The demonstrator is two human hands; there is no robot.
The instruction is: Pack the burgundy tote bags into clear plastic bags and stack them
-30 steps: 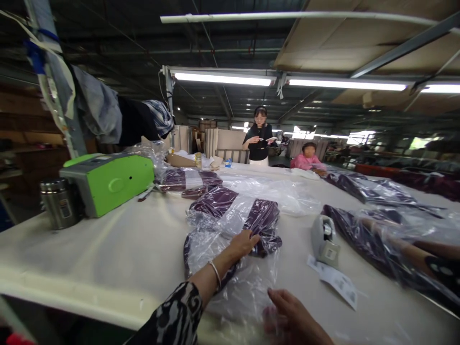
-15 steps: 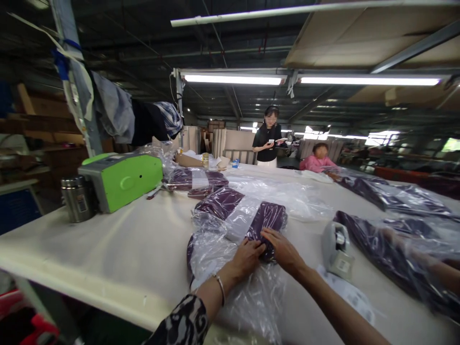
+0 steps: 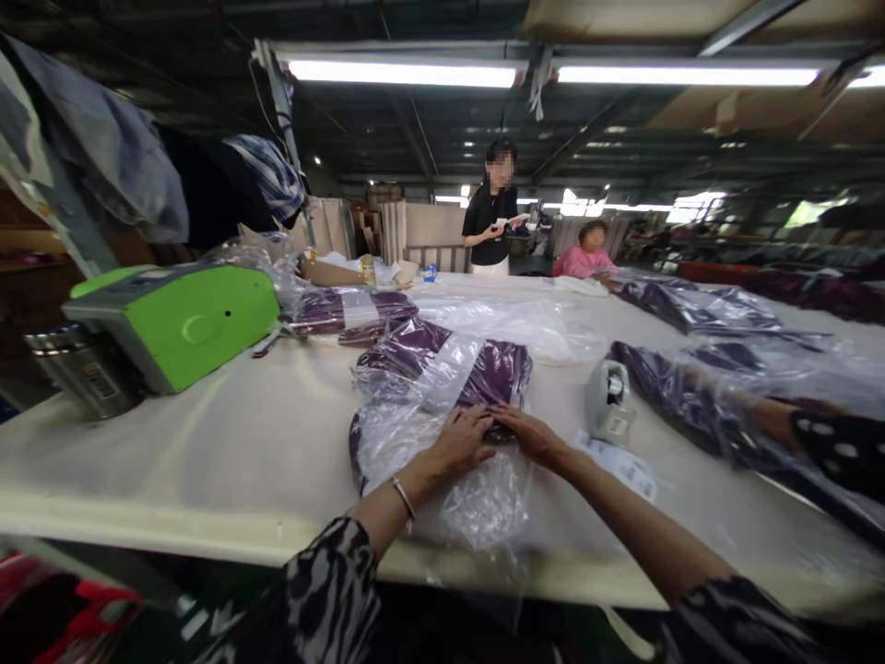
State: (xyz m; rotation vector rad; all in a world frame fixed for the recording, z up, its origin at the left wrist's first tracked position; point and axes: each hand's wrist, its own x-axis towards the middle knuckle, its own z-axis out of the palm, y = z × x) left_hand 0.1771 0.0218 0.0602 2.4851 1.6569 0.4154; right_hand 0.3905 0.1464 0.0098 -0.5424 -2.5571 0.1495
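Note:
A folded dark purple garment in clear plastic (image 3: 421, 355) lies on the table before me, with a pale band across it. My left hand (image 3: 462, 438) rests on its near edge, fingers stretched out flat. Beside it, my right hand (image 3: 536, 438) also lies with fingers extended, its fingertips close to those of the left. Loose clear plastic (image 3: 488, 503) bunches under and below my hands. Part of another dark purple piece (image 3: 356, 447) shows beneath the plastic at the left.
A tape dispenser (image 3: 609, 401) stands to the right, near another bagged garment (image 3: 691, 415) where a co-worker's arm (image 3: 771, 420) reaches in. Leftward are a green machine (image 3: 194, 318) and a steel flask (image 3: 87, 373). Two people are across the white table (image 3: 241, 452).
My view has tilted down and shifted. Both hands have gone from bent fingers at the garment's near part to lying flatter along its near edge.

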